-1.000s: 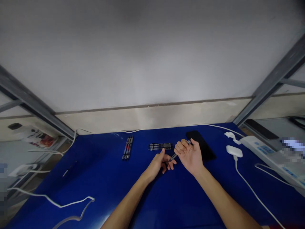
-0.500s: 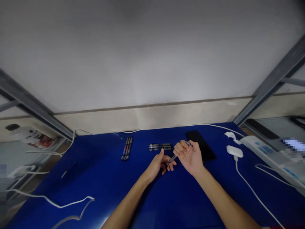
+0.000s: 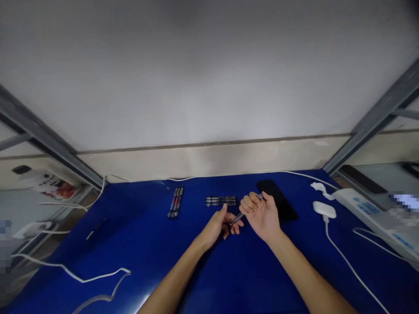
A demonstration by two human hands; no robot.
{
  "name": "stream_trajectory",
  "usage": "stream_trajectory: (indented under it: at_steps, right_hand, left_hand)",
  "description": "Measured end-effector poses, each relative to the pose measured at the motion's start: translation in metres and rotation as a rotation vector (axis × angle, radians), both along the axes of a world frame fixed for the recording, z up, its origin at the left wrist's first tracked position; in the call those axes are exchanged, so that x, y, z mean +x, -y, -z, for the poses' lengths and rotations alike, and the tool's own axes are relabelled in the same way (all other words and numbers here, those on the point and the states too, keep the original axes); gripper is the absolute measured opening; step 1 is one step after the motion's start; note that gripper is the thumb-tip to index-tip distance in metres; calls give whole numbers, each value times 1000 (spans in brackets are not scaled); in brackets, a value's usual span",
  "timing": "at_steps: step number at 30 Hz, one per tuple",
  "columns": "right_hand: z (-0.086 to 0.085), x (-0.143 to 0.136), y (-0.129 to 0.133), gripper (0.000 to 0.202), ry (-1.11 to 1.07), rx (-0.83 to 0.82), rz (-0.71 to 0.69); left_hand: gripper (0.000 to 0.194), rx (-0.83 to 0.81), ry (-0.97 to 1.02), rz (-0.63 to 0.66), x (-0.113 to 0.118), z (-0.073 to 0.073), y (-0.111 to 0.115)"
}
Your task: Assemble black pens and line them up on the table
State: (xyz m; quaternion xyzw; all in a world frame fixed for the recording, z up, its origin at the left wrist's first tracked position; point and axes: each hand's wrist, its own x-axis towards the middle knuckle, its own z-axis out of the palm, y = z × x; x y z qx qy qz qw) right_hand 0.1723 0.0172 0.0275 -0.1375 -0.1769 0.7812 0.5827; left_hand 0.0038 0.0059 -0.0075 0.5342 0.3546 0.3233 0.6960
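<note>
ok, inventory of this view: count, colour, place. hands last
Table: one, blue, centre
Wall: one, grey/cream, behind
Metal bars: several, grey, both sides
Shelves: two, grey, far sides
Cables: several, white, sides and back
Held pen: one, grey, centre
Left pens: three, dark/red, back left
Middle pens: about three, dark grey, back centre
Black slab: one, black, right
White case: one, white, right
Blue-marked device: one, white, right edge
White strip: one, white, back right
Slim item: one, dark, left
Bottle: one, white, far left
Left hand: one, bare, at pen's end
Right hand: one, bare, gripping pen
</note>
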Motion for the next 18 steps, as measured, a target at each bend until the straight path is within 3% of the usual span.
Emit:
stream_trajectory:
  at_steps: [18]
  right_hand:
    - [-4,0,2,37,19,-25,3]
  left_hand:
    - [89,-11,-12,-9,0,-2,0]
